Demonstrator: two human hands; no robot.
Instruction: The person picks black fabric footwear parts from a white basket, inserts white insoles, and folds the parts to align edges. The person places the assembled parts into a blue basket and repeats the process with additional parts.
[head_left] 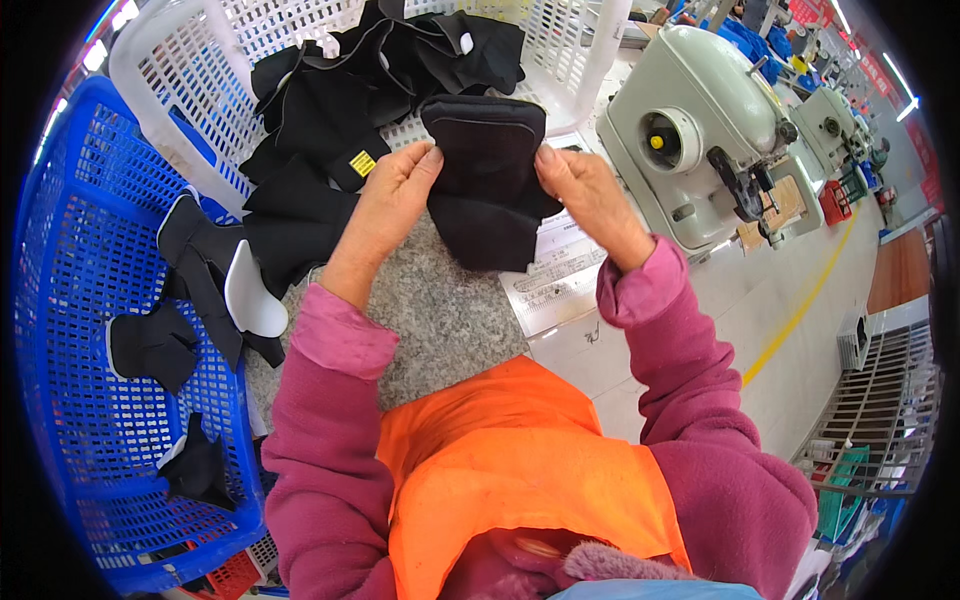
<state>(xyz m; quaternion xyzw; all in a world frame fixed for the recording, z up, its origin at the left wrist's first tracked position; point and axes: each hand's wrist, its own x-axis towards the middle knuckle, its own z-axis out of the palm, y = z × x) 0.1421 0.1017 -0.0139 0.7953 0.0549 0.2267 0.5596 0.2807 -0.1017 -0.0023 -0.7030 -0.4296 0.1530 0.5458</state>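
A black fabric shoe upper, with a rounded, seamed end at the top and a loose flap hanging below, is stretched between my two hands. My left hand pinches its left edge between thumb and fingers. On the opposite edge, the thumb and fingers of my right hand are closed. Below the upper lies a grey felt mat. More black fabric uppers are heaped in a white plastic basket just beyond my hands; a yellow label shows on one.
At left, a blue plastic basket holds several black pieces and a white, rounded one. A pale green sewing machine stands right of my hands. Printed paper lies beside the mat. A wire rack is at far right.
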